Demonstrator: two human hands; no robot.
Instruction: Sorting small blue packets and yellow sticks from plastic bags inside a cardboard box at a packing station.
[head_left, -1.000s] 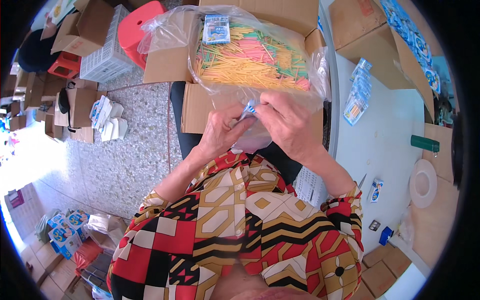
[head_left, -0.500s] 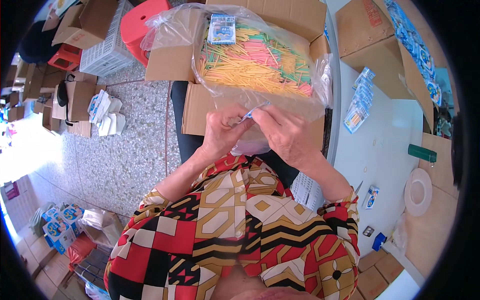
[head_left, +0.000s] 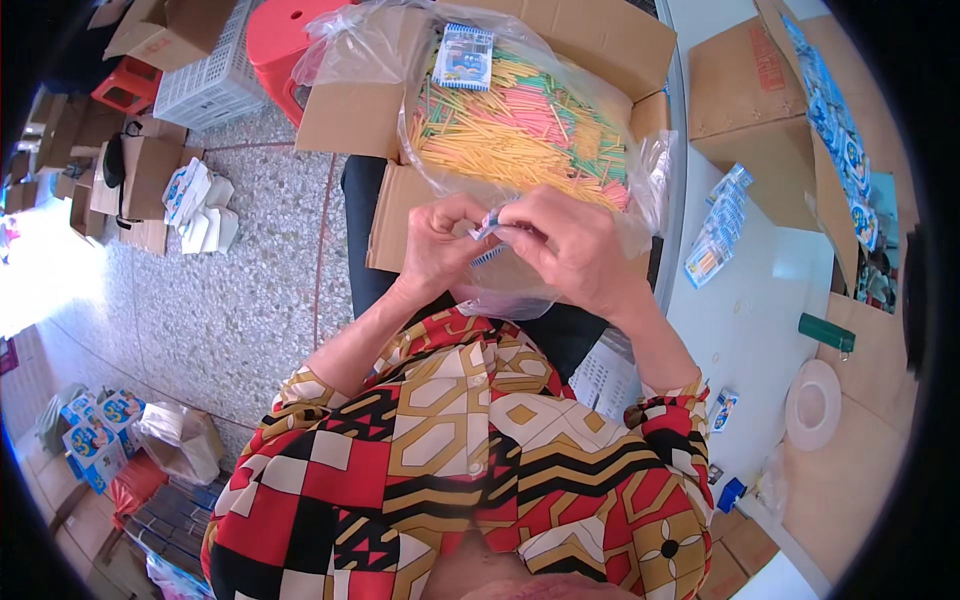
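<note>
A small blue-and-white plastic packet (head_left: 489, 225) is pinched between my two hands, in front of my chest. My left hand (head_left: 437, 248) grips its left side with thumb and bent fingers. From the right, my right hand (head_left: 570, 245) holds the other side, the fingers curled over it. Most of the packet is covered by my fingers. Just beyond, a cardboard box (head_left: 385, 215) lined with a clear plastic bag (head_left: 350, 50) holds many thin sticks (head_left: 480, 145) in yellow, pink and green. Another packet (head_left: 463, 57) lies on top of the sticks at the far left.
On the pale table (head_left: 740, 300) at right lie a row of packets (head_left: 718, 235), a single packet (head_left: 724, 410), a green object (head_left: 826, 333) and a white ring (head_left: 813, 405). An open carton (head_left: 750, 120) stands behind. Red stool (head_left: 285, 40) and white crate (head_left: 208, 75) are far left.
My right hand has turned, its fingers now curled higher over the packet. Both hands still pinch it. The view has shifted slightly.
</note>
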